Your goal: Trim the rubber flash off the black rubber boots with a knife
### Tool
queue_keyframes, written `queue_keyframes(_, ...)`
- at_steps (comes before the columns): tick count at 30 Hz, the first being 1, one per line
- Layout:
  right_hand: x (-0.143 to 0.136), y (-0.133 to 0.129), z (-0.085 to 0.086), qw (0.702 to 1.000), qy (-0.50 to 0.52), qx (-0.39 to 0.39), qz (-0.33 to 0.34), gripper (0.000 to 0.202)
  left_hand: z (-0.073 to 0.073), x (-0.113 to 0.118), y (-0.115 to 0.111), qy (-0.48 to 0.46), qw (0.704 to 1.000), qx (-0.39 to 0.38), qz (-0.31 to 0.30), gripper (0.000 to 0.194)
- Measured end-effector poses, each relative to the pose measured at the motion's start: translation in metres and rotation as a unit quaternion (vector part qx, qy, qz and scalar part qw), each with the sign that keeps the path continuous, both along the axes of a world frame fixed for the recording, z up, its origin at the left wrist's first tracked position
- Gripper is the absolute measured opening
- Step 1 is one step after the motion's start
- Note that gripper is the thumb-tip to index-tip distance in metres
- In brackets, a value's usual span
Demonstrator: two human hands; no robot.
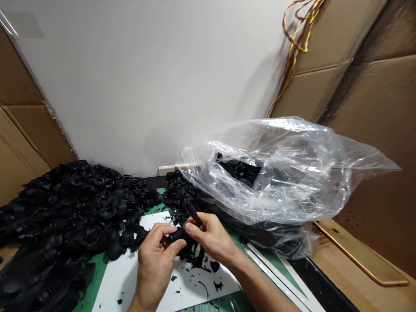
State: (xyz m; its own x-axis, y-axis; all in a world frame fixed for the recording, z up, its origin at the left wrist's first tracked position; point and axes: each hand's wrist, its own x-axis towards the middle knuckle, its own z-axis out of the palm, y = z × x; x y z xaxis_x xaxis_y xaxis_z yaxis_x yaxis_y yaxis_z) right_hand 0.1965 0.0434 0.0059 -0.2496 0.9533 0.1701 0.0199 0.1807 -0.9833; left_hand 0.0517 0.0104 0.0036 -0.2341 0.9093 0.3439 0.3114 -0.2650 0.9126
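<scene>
My left hand point(157, 253) is closed around a small black ribbed rubber bellows point(176, 235), pinched between thumb and fingers. Close beside it, my right hand point(211, 236) grips a slim dark handheld tool point(192, 212), its shaft pointing up and to the left; its working end cannot be made out against the dark pieces. Beneath both hands lies a white sheet point(123, 281), strewn with black rubber scraps point(198, 255). To the left spreads a large heap of black ribbed rubber parts point(104, 195), with a few of them lying on the sheet's edge.
A clear plastic bag point(292, 186) of black parts stands at the right. Small black pieces point(178, 190) are piled behind my hands. Cardboard point(373, 151) flanks both sides, and twisted yellow wires point(294, 52) hang by the white back wall point(162, 78). White strips point(276, 277) lie on the green surface.
</scene>
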Motion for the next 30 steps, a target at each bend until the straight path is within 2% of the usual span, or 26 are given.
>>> queue_keyframes(5,-0.004,0.001,-0.006,0.999,-0.002,-0.033,0.042,0.023,0.001,0.000,-0.002,0.088,0.995,0.034,-0.010,0.010)
queue_keyframes(7,-0.001,0.005,-0.009,0.999,-0.048,-0.014,-0.011,0.023,0.001,0.000,-0.002,0.114,0.992,0.047,-0.003,0.011)
queue_keyframes(10,0.007,0.010,-0.011,0.976,-0.146,0.052,-0.154,0.024,0.001,-0.003,-0.001,0.125,0.991,0.040,0.018,0.012)
queue_keyframes(12,0.010,0.012,-0.011,0.967,-0.165,0.077,-0.179,0.016,0.001,-0.004,0.000,0.118,0.992,0.027,0.026,0.013)
queue_keyframes(14,0.011,0.012,-0.009,0.972,-0.141,0.087,-0.168,0.008,0.001,-0.005,0.001,0.085,0.996,0.006,0.030,0.017)
queue_keyframes(17,0.010,0.009,-0.003,0.988,-0.064,0.061,-0.127,0.006,0.002,-0.004,0.002,-0.039,0.993,-0.109,0.019,0.034)
queue_keyframes(20,0.007,0.005,0.002,0.999,0.016,0.017,-0.037,0.008,0.006,-0.003,0.003,-0.188,0.958,-0.215,-0.022,0.045)
queue_keyframes(23,-0.001,-0.001,0.004,0.998,0.052,0.003,0.044,0.014,0.009,-0.003,0.003,-0.279,0.929,-0.238,-0.048,0.048)
queue_keyframes(26,-0.009,-0.008,0.002,0.998,0.018,0.040,0.042,0.009,0.008,-0.004,0.004,-0.305,0.916,-0.256,-0.055,0.051)
queue_keyframes(30,-0.016,-0.011,-0.003,0.997,-0.018,0.073,0.013,0.007,0.005,-0.006,0.004,-0.271,0.923,-0.264,-0.063,0.054)
